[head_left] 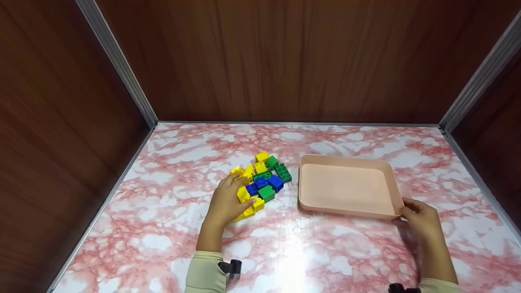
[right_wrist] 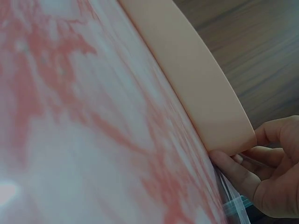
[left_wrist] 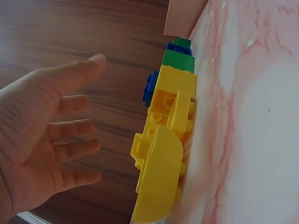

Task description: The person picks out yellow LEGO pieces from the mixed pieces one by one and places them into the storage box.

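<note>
My left hand (head_left: 228, 200) hovers over the left side of a pile of toy building bricks. In the left wrist view, the left hand (left_wrist: 44, 135) has its fingers spread and apart from the yellow bricks (left_wrist: 161, 175). Beside these lie green bricks (head_left: 266, 193) and blue bricks (head_left: 276, 183). To the right of the pile sits a shallow peach tray (head_left: 346, 185) with nothing in it. My right hand (head_left: 423, 217) holds the tray's near right corner; in the right wrist view, thumb and fingers bend around that corner.
The bricks and tray rest on a red-and-white marbled tabletop (head_left: 154, 242). Dark wood panels (head_left: 268, 61) with metal edging enclose its back and both sides. Dark wrist mounts (head_left: 230, 266) sit at the sleeves.
</note>
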A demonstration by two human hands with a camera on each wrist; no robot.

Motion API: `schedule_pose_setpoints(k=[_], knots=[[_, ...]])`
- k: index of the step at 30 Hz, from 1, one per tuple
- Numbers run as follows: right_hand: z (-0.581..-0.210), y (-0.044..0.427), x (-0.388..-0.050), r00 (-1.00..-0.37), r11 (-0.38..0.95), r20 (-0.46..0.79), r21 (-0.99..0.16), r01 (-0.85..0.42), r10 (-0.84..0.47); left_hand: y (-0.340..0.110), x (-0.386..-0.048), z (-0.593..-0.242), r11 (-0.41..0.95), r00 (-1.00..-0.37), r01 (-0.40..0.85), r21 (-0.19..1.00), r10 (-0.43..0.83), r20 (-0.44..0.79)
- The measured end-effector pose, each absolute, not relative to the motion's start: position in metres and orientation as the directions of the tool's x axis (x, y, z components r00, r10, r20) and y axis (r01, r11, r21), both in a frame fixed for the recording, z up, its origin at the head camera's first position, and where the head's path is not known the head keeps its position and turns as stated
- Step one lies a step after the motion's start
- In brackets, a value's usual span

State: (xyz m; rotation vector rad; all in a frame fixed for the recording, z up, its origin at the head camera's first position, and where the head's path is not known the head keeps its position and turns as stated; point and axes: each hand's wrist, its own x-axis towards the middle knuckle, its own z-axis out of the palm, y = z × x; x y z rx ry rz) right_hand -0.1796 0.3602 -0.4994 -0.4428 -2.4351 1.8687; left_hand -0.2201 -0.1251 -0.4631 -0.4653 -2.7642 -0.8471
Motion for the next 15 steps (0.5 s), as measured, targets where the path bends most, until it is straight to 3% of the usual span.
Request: schedule_pose_setpoints(k=[8,15], knots=[[-0.499,0.361,-0.179,-0.964,0.241,-0.130,-0.952,0.186,0.230,-0.139,-0.217,-0.457,0.827,-0.977,0.205,0.524,0.200,0.067],[-0.498,0.361,-0.177,-0.972,0.228,-0.114,-0.960,0.161,0.208,-0.146,-0.213,-0.455,0.861,-0.970,0.185,0.474,0.239,-0.054]])
